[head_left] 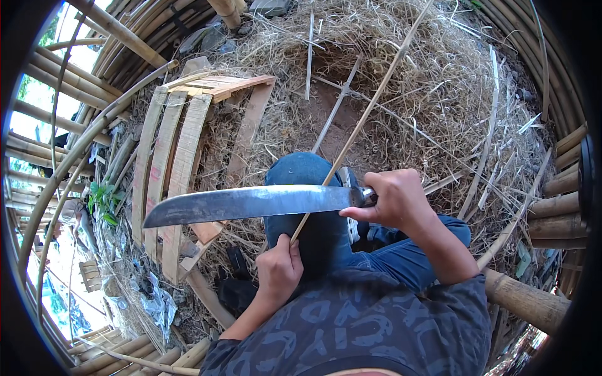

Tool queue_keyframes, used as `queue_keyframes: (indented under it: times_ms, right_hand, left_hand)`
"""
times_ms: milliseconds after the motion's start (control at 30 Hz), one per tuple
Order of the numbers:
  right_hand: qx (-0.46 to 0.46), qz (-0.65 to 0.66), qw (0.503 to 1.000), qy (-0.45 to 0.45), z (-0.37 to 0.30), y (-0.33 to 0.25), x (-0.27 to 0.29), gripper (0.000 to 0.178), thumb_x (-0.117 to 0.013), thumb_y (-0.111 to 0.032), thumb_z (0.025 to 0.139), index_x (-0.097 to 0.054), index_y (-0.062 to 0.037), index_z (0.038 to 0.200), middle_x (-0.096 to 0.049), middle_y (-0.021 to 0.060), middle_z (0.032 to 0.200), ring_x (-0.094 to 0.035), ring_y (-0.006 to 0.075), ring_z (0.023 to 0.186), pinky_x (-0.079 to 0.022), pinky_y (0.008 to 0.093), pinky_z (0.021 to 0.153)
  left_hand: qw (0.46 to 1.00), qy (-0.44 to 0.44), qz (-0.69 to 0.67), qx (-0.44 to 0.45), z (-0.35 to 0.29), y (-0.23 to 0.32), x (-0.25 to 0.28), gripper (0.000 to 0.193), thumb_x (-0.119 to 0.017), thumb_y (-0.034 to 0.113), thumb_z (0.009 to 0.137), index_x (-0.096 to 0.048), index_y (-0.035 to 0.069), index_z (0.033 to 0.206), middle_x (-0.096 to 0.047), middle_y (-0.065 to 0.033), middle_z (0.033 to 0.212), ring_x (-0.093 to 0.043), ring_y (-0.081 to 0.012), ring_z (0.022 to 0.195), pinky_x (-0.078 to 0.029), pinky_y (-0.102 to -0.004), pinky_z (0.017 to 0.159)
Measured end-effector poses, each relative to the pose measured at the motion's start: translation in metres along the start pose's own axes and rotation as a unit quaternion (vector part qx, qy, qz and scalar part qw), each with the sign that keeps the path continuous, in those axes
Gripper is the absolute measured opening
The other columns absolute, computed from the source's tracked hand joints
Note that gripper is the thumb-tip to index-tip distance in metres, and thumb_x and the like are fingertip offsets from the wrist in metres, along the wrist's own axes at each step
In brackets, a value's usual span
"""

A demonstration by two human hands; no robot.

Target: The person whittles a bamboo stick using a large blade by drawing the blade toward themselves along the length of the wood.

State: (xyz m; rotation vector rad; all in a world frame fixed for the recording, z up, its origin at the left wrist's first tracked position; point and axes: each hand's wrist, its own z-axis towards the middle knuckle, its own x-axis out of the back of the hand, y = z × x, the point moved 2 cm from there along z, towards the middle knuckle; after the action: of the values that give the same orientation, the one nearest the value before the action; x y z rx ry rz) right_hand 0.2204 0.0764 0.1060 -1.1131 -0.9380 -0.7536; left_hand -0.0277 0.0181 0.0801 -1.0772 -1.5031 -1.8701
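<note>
My right hand [401, 199] is closed round the handle of a machete [251, 203]. Its long, wide steel blade reaches left across my raised knee, with the tip beyond the knee. In my left hand [279, 268] the near end of a thin bamboo strip [371, 103] is pinched between thumb and fingers. From there the strip runs up and to the right, away from me, over the litter. The blade crosses over the strip near its held end; whether the edge touches it I cannot tell. My knee in blue jeans [301, 170] lies beneath both.
Wood shavings [433, 113] and loose bamboo strips cover the ground ahead. At the left lies a slatted wooden crate [188, 150]. Bamboo poles [113, 31] form walls around me. A thick bamboo pole [527, 301] is by my right elbow, and crumpled plastic [160, 307] is at the lower left.
</note>
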Motion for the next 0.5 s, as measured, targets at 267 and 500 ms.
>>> queue_keyframes:
  times_ms: [267, 500]
  right_hand:
    - [0.012, -0.031, 0.997, 0.063, -0.003, 0.022, -0.010, 0.072, -0.063, -0.079, 0.065, -0.047, -0.0089, 0.055, -0.052, 0.0087, 0.047, -0.058, 0.0274, 0.044, -0.046, 0.0371, 0.044]
    - [-0.167, 0.014, 0.981, 0.102, 0.005, 0.069, 0.009, 0.056, -0.073, -0.062, 0.071, -0.066, -0.0067, 0.068, -0.060, 0.0059, 0.053, -0.060, 0.0183, 0.047, -0.048, 0.0339, 0.047]
  left_hand:
    - [0.999, -0.025, -0.041, 0.004, 0.004, 0.002, 0.002, 0.016, -0.054, 0.007, 0.092, -0.046, 0.001, 0.080, -0.051, -0.0205, 0.055, -0.056, -0.0408, 0.052, -0.042, -0.0464, 0.046]
    - [0.999, -0.010, -0.047, 0.005, 0.000, -0.001, 0.005, 0.017, -0.053, 0.008, 0.093, -0.046, 0.000, 0.080, -0.050, -0.0214, 0.054, -0.056, -0.0422, 0.053, -0.042, -0.0465, 0.045]
